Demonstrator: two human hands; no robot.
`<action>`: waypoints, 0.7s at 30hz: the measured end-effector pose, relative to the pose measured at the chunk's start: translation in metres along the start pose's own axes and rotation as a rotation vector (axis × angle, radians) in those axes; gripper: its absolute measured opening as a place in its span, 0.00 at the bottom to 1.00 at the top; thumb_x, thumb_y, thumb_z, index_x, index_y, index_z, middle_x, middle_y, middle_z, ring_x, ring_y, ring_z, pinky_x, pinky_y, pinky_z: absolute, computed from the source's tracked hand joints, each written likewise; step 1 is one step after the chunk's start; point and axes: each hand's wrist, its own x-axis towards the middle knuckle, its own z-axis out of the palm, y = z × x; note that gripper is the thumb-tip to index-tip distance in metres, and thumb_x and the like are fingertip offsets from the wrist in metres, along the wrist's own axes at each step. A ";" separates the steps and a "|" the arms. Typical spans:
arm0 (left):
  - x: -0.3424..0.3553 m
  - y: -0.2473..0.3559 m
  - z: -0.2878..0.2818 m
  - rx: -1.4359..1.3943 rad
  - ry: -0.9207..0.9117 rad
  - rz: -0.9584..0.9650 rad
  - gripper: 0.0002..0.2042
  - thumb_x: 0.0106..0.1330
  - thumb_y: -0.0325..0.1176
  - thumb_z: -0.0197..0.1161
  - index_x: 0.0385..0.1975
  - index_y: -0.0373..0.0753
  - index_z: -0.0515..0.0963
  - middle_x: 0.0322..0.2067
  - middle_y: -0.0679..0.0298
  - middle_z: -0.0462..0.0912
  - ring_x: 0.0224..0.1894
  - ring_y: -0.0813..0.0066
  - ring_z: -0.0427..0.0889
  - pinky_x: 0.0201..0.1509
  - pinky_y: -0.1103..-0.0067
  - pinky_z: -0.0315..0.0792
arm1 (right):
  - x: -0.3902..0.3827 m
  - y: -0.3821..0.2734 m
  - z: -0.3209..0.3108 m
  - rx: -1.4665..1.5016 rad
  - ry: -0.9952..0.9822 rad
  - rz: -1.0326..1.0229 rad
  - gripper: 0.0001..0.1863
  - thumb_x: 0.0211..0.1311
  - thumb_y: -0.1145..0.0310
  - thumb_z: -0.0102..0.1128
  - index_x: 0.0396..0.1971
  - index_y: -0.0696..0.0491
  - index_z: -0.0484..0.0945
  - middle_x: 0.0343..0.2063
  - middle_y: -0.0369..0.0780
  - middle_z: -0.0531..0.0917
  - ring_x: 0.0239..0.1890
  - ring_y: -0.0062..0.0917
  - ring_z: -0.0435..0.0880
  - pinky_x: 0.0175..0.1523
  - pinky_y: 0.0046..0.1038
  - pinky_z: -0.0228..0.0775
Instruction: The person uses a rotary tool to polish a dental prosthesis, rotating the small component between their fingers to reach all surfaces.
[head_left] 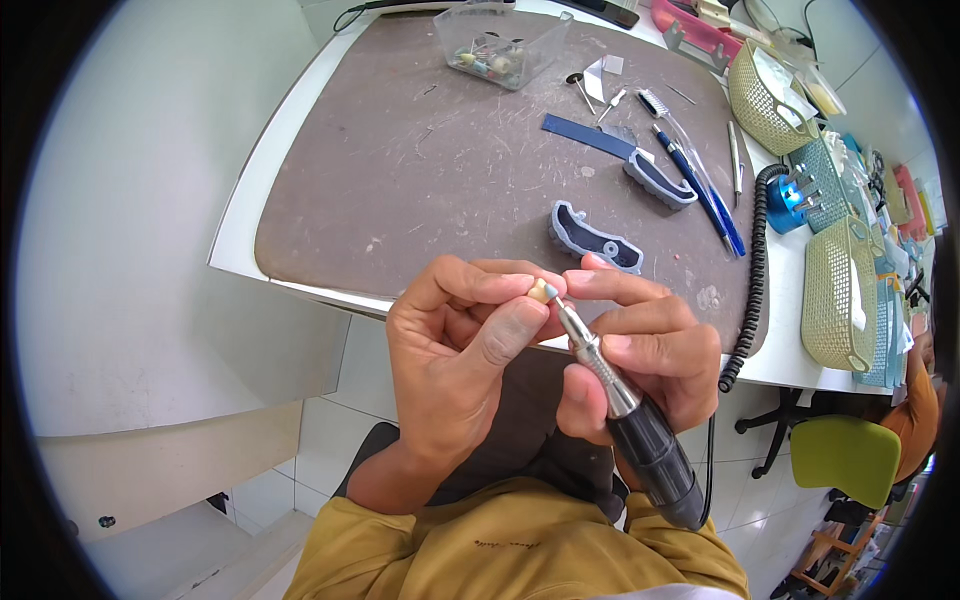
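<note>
My left hand (445, 350) pinches a small cream dental crown (538, 292) between thumb and fingertips, just above the table's near edge. Fine pale dust coats the thumb. My right hand (660, 345) is wrapped round a rotary handpiece (655, 460) with a black body and a metal nose. Its small bluish-grey tip (551, 291) meets the crown, or sits right against it; I cannot tell whether they touch. Both hands are close together at the fingertips. Just beyond them lies a grey dental arch model (595, 240), with a second arch model (660, 180) farther right.
A brown mat (400, 150) covers the table. On it are a clear box (500, 55) of small bits, a blue strip (587, 136), a brush (655, 103) and a blue pen (690, 170). Right are a coiled black cord (750, 270), blue bur holder (788, 205), baskets (838, 295) and a seated person (918, 420).
</note>
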 end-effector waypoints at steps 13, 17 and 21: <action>0.003 0.000 -0.004 -0.070 -0.019 0.008 0.05 0.63 0.17 0.59 0.37 0.31 0.75 0.40 0.49 0.81 0.41 0.70 0.84 0.46 0.76 0.82 | 0.000 0.000 0.001 0.073 0.006 0.038 0.16 0.47 0.76 0.72 0.33 0.58 0.73 0.25 0.45 0.81 0.39 0.46 0.85 0.49 0.45 0.78; 0.001 0.002 -0.002 0.031 0.009 0.002 0.04 0.65 0.22 0.58 0.38 0.34 0.75 0.38 0.53 0.79 0.38 0.70 0.83 0.43 0.73 0.82 | 0.002 -0.003 0.000 0.042 -0.044 0.040 0.16 0.48 0.75 0.73 0.34 0.58 0.73 0.26 0.45 0.81 0.40 0.45 0.85 0.50 0.45 0.77; 0.001 0.000 -0.001 0.031 -0.002 0.012 0.04 0.65 0.22 0.58 0.38 0.34 0.75 0.38 0.52 0.79 0.38 0.70 0.83 0.43 0.73 0.82 | 0.000 -0.003 -0.001 0.036 -0.031 0.046 0.17 0.48 0.74 0.73 0.34 0.58 0.73 0.26 0.45 0.81 0.41 0.45 0.85 0.50 0.46 0.77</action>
